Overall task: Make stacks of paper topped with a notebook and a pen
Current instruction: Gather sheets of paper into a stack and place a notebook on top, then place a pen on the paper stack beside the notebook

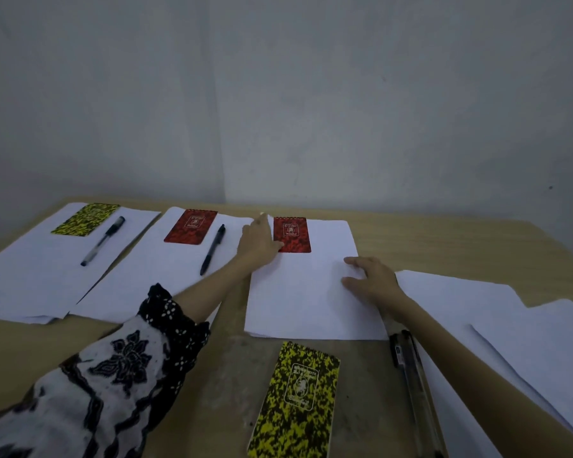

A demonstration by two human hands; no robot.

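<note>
Now, left grip: left hand (258, 241) flat, fingers touching the red notebook (291, 234) on the third stack (311, 292)
Right grip: right hand (371, 279) open, pressing that paper
Done: two stacks complete
Left: pen (411, 375) — then yellow notebook (295, 401), loose sheets (477, 312) on counter (444, 239)

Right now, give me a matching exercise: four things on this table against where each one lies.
Things:
1. far yellow notebook
2. near yellow notebook
3. right hand
4. loose pens

Places:
A. bare table, nearest the camera
B. flat on the third paper stack
C. on the leftmost paper stack
D. under the right forearm

Pairs: 1-C, 2-A, 3-B, 4-D
</note>
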